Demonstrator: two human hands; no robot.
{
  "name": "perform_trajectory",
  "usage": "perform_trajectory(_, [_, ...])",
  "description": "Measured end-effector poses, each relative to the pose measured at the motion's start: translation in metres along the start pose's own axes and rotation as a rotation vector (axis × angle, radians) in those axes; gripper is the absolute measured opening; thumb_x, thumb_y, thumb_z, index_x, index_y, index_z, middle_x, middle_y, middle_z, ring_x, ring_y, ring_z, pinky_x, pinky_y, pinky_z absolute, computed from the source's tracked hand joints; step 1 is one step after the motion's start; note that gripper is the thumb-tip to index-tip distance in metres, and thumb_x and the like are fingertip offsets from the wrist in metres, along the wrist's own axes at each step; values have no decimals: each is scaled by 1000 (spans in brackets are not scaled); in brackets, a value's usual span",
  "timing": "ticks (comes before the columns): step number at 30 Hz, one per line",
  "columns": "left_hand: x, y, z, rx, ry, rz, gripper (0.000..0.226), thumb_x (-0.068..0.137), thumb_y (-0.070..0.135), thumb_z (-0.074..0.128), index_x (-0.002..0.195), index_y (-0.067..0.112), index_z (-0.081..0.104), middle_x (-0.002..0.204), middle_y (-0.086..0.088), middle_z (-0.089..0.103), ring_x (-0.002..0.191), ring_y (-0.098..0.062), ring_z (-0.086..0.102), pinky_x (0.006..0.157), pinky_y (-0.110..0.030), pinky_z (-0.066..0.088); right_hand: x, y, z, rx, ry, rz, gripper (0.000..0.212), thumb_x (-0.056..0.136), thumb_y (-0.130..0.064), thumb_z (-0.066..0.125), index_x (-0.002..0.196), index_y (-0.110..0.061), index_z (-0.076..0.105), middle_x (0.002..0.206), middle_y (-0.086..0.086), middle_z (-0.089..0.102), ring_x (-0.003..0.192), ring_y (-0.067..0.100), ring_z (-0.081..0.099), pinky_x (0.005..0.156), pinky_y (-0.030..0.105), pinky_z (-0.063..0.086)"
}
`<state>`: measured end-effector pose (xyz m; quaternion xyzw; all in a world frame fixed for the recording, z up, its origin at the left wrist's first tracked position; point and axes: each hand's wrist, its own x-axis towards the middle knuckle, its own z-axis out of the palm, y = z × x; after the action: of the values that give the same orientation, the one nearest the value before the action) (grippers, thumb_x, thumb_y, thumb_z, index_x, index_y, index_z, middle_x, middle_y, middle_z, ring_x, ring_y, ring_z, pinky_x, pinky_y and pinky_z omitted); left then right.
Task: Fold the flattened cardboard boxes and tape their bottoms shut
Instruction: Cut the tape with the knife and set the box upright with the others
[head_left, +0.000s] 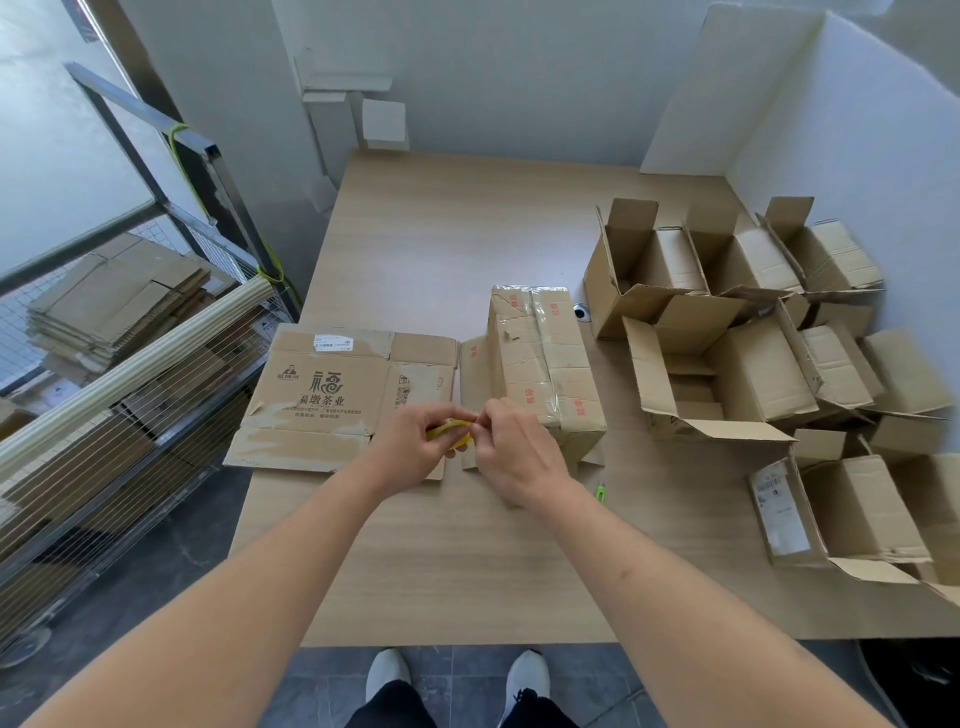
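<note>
Head view. A light wood-grain desk (441, 545) fills the centre of the scene. Both hands meet above its middle, just near of the cardboard.

The left hand (410, 447) grips a yellow tape roll (451, 434), fingers curled round its rim. The right hand (511, 449) touches the roll from the right, with its fingertips pinched at the roll's upper edge. Whether they hold a loose tape end cannot be told. The roll is largely hidden between the two hands, so its axis cannot be read.

A flattened box (332, 400) with dark printed characters lies flat on the desk, left of the hands. Its long axis runs left to right, and its left edge overhangs the desk edge. The left hand partly covers its right end.

A folded box (545, 364) stands just right of the flattened one, directly beyond the right hand. Its taped face points up, and its long axis runs near to far. Red markings and clear tape strips show on it.

A group of open boxes (753, 364) occupies the right side of the desk, flaps up.

A small green cutter (601, 491) lies on the desk, just right of the right wrist.

A wire cart (130, 395) stands on the floor to the left, holding stacked flat cardboard (114, 306).
</note>
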<state>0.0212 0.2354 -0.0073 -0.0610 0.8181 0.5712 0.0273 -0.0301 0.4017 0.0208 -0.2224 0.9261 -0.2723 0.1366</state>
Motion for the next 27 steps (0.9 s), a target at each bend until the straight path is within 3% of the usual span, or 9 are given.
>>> perform_trajectory(3, [1, 2, 4, 118, 17, -13, 15, 101, 13, 68, 103, 25, 75, 82, 2, 76, 70, -4, 70, 73, -19, 53, -4, 6, -2, -104, 41, -7, 25, 103, -41, 49, 103, -21, 64, 105, 0, 61, 95, 27, 61, 70, 37, 44])
perform_trajectory(6, [4, 5, 7, 228, 13, -20, 12, 102, 20, 67, 100, 30, 71, 82, 4, 76, 73, -6, 71, 74, -25, 56, -10, 14, -4, -163, 106, -4, 29, 102, -50, 52, 108, -29, 71, 107, -3, 66, 95, 27, 64, 70, 36, 47])
perform_trajectory(12, [5, 3, 18, 370, 4, -29, 9, 99, 18, 69, 101, 26, 73, 82, -1, 72, 78, -18, 69, 73, -30, 56, -10, 36, -7, -192, 218, 80, 35, 99, -55, 55, 99, -27, 75, 97, -1, 70, 91, 26, 66, 72, 37, 55])
perform_trajectory(16, [-6, -20, 17, 474, -37, -132, 20, 100, 18, 67, 115, 30, 72, 96, 4, 67, 87, -17, 63, 79, -29, 50, -8, 62, -14, -184, 309, 33, 22, 95, -41, 68, 109, -26, 75, 112, -3, 63, 100, 23, 61, 73, 36, 55])
perform_trajectory(18, [-13, -30, 22, 498, -54, -181, 27, 99, 14, 66, 121, 29, 72, 99, 2, 66, 92, -19, 62, 85, -30, 51, -7, 73, -13, -301, 302, 8, 35, 92, -37, 72, 125, -27, 70, 132, 2, 57, 114, 26, 57, 87, 40, 53])
perform_trajectory(21, [-21, -43, 34, 499, -17, -228, 39, 92, 8, 68, 127, 25, 70, 81, 9, 58, 82, -19, 57, 80, -27, 48, -7, 86, -6, -415, 220, -19, 54, 94, -38, 69, 145, -31, 54, 146, 4, 51, 129, 27, 49, 102, 41, 43])
perform_trajectory(24, [-26, -55, 47, 513, 30, -272, 54, 86, 7, 70, 137, 24, 66, 76, 11, 58, 79, -17, 57, 75, -21, 40, -6, 95, 6, -412, 230, -59, 58, 88, -25, 77, 142, -30, 58, 140, 1, 57, 127, 25, 51, 97, 40, 47])
perform_trajectory(27, [-31, -68, 62, 498, 28, -302, 61, 83, 5, 73, 142, 20, 63, 87, 0, 67, 85, -18, 58, 75, -13, 34, -4, 106, 15, -382, 328, -137, 60, 70, -2, 86, 124, -25, 72, 120, 0, 69, 107, 27, 63, 80, 36, 53])
